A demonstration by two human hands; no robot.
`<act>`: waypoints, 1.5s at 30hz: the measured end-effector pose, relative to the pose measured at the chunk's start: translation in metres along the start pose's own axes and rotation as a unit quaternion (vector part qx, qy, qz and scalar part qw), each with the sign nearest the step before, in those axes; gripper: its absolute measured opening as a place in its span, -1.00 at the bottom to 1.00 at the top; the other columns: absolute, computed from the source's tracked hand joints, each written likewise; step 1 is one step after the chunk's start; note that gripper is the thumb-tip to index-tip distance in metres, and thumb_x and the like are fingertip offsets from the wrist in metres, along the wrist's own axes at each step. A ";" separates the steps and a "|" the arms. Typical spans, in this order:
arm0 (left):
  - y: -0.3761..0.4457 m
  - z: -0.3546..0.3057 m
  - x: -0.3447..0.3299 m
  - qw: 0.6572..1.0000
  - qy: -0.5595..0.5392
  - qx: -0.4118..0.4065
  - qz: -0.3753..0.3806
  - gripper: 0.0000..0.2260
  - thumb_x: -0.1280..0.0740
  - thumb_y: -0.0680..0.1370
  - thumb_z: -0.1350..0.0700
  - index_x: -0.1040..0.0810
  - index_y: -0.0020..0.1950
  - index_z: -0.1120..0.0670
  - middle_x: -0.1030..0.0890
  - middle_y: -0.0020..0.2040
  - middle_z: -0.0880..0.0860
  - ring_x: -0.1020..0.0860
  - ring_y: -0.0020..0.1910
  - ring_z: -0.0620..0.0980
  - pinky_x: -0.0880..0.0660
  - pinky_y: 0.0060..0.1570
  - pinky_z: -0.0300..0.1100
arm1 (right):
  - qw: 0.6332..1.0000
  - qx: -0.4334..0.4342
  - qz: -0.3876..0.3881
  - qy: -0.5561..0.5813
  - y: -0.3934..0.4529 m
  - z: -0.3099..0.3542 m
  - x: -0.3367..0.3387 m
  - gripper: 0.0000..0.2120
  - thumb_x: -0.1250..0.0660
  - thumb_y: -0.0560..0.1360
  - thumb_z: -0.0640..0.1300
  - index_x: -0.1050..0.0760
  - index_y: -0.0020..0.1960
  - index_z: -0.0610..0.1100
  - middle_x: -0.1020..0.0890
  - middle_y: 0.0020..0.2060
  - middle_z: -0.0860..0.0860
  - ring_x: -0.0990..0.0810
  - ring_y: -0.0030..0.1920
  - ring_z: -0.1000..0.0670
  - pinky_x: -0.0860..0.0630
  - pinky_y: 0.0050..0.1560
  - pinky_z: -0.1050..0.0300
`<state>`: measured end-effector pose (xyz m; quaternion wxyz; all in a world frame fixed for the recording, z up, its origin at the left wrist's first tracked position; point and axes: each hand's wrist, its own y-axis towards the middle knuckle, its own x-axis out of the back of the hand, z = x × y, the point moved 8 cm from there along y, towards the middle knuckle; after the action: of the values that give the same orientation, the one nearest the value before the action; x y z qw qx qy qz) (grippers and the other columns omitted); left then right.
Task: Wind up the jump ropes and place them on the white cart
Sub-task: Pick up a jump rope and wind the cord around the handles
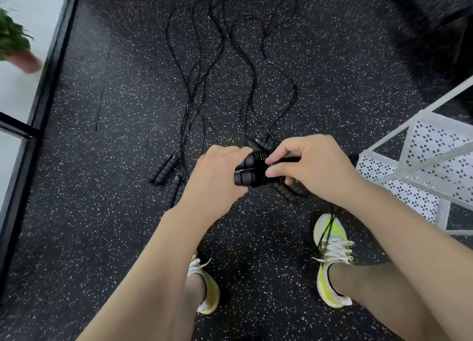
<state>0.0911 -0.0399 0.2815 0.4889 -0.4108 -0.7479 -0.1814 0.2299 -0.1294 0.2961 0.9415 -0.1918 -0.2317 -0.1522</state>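
Both hands meet just left of the white cart (419,161): the left hand (215,177) grips the paired black handles (247,170) of one jump rope, while the right hand (304,164) pinches its cord (326,228) wound round them. The other jump ropes (204,84) lie on the floor (102,161) beyond the hands, further from the cart.

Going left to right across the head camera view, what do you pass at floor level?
Potted plant → pair of handles on the floor → second pair of handles → left hand → wound jump rope held in both hands → right hand → white cart.
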 end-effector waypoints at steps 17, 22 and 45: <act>-0.008 -0.017 0.000 0.989 -0.127 -0.047 0.058 -0.30 -0.65 0.32 0.19 -0.56 0.40 -0.20 -0.51 0.21 -0.48 -0.37 0.33 -0.23 -0.27 0.39 -0.32 | 1.000 0.006 0.004 0.017 0.012 -0.012 0.023 -0.89 -0.60 0.35 -0.02 -0.71 -0.16 0.10 -0.69 -0.23 0.19 -0.60 -0.20 0.25 -0.44 -0.12 0.21; -0.011 -0.023 0.013 0.971 -0.238 0.007 0.035 -0.26 -0.69 0.27 0.16 -0.55 0.30 -0.38 -0.57 0.23 -0.34 -0.45 0.30 -0.37 -0.31 0.30 -0.41 | 0.978 -0.010 0.086 0.192 0.016 -0.018 0.021 -0.86 -0.47 0.43 -0.11 -0.72 -0.06 -0.14 -0.75 -0.18 -0.01 -0.68 -0.18 0.08 -0.58 -0.12 0.23; 0.003 -0.004 0.055 0.908 -0.361 0.103 -0.188 -0.44 -0.69 0.28 0.04 -0.60 0.19 -0.26 -0.64 0.11 -0.25 -0.58 0.09 -0.34 -0.46 0.00 -0.47 | 0.916 -0.020 0.054 0.397 0.021 0.009 -0.021 -0.69 -0.47 0.28 -0.02 -0.52 -0.14 -0.21 -0.55 -0.29 -0.08 -0.50 -0.17 -0.07 -0.41 -0.13 0.02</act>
<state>0.0857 -0.0172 0.3313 0.1825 -0.2475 -0.9510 -0.0312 0.2165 -0.1025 0.2867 0.9587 -0.1464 0.1752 -0.1697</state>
